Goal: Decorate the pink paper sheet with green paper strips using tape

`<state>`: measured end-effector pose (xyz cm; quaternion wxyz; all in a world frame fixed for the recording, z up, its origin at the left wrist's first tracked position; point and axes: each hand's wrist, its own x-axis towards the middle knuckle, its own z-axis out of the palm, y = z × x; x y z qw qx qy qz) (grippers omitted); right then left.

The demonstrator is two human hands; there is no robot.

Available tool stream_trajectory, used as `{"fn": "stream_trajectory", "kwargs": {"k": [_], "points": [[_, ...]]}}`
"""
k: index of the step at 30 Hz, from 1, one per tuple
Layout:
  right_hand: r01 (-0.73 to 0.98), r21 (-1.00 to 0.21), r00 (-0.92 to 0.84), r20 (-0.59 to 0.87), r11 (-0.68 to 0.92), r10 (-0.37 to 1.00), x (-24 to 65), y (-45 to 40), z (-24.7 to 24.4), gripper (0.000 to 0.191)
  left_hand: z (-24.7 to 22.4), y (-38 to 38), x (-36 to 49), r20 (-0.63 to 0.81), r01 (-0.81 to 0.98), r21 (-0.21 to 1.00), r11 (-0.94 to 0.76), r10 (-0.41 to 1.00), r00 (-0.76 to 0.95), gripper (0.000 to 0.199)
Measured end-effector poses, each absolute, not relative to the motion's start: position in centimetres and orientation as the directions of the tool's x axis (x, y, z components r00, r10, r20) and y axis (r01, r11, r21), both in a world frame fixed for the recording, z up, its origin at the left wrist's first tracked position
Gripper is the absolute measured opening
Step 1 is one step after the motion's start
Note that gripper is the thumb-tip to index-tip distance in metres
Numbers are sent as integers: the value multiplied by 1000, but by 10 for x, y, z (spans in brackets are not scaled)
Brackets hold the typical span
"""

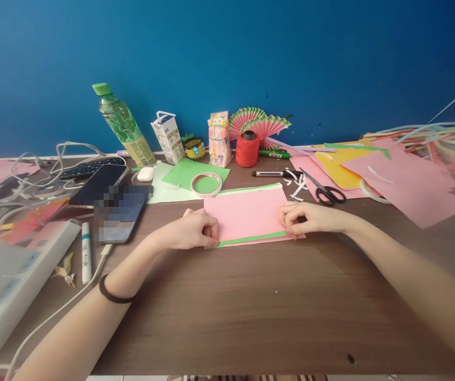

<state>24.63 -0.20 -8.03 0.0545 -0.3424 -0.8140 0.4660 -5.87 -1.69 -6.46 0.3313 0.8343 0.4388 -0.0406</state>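
Observation:
A pink sheet of paper [247,214] with green strips along its near and far edges lies on the table in front of me. The near edge looks folded up in a narrow band. My left hand [198,228] pinches the near left corner with curled fingers. At the near right corner, my right hand [305,218] grips the same edge between thumb and fingers. Just beyond the sheet are a roll of tape [206,184] on green paper [180,173], a black marker [273,173] and black-handled scissors [326,191].
Pink paper sheets [413,182] and plastic strips spread over the right side. Along the wall stand a green bottle [126,127], a milk carton [167,138], red thread [247,149] and folded paper fans [265,129]. Phones [98,185], cables and a power strip [25,286] occupy the left.

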Motion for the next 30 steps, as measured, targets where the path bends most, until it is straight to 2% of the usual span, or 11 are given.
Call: {"fn": "stream_trajectory", "kwargs": {"k": [30], "points": [[512, -792, -759, -236, 332, 607, 246, -2, -81, 34, -67, -17, -59, -340, 749, 522, -409, 705, 622, 15]]}}
